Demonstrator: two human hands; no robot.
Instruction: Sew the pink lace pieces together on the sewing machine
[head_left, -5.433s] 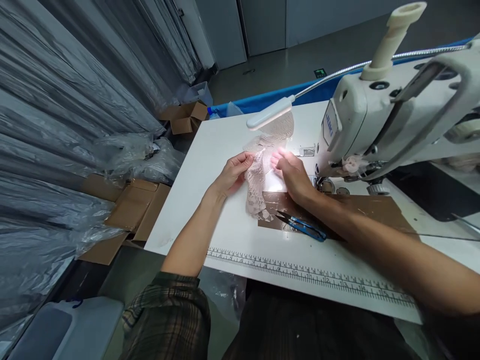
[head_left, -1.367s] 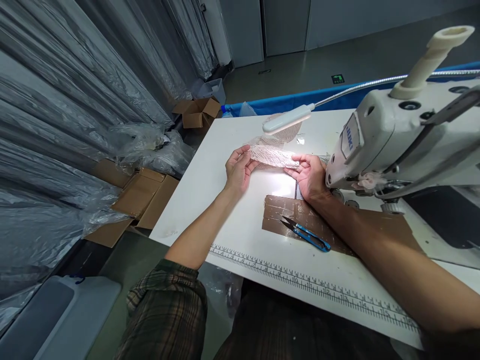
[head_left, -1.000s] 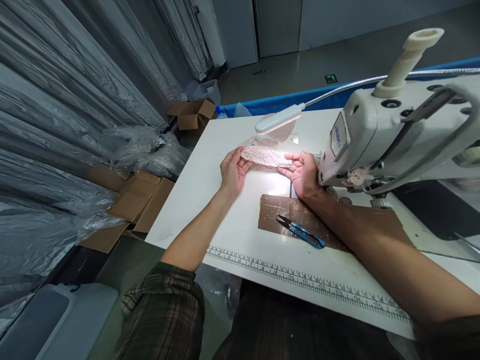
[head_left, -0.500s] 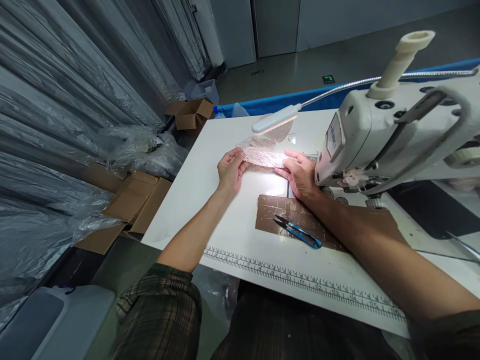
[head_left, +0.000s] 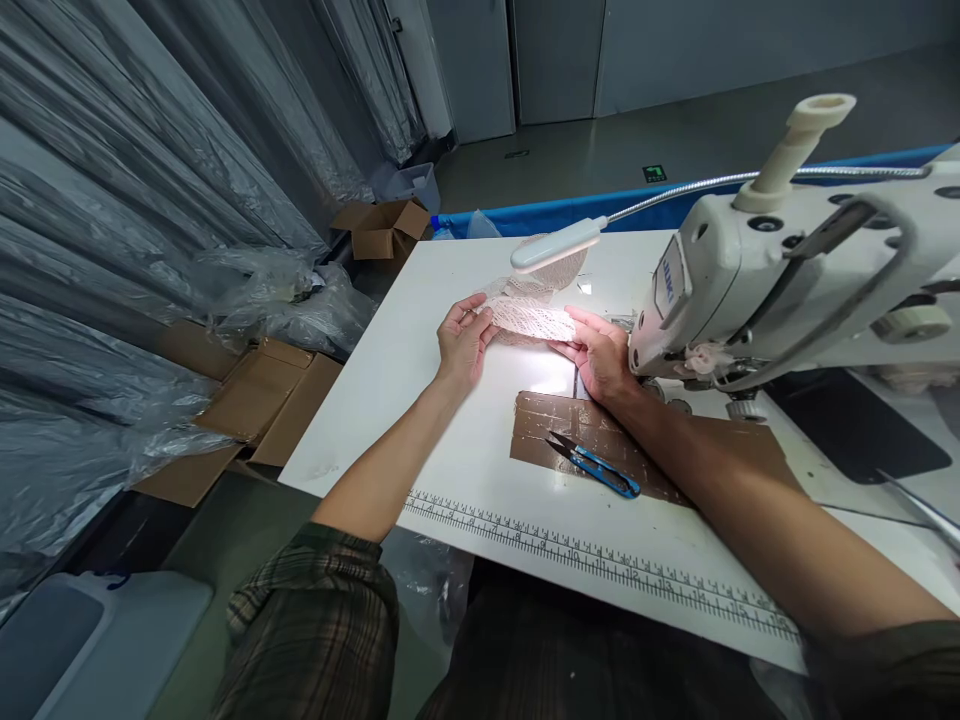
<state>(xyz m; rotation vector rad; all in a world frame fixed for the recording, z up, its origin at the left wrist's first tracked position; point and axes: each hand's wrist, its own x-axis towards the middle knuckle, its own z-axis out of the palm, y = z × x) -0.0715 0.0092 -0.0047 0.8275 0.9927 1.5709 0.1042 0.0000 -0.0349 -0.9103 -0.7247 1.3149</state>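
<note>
A strip of pale pink lace fabric (head_left: 531, 318) is stretched between my two hands under the lamp. My left hand (head_left: 463, 342) pinches its left end between thumb and fingers. At the other end, my right hand (head_left: 600, 348) grips the lace near the sewing machine head (head_left: 720, 270), some of its fingers hidden behind the cloth. More of the lace (head_left: 559, 270) lies bunched behind, partly covered by the lamp head (head_left: 556, 246). Blue-handled thread snips (head_left: 596, 468) rest on a brown cardboard piece (head_left: 536, 425) nearer to me.
A printed ruler (head_left: 570, 555) runs along the front edge of the white table (head_left: 367, 400). Open cardboard boxes (head_left: 289, 400) and clear plastic bags (head_left: 300, 310) sit on the left. A blue strip (head_left: 517, 218) borders the table's far side.
My view has shifted slightly, so the machine sits lower in the picture. Both hands still hold the lace in nearly the same place; its strip looks slightly more bowed.
</note>
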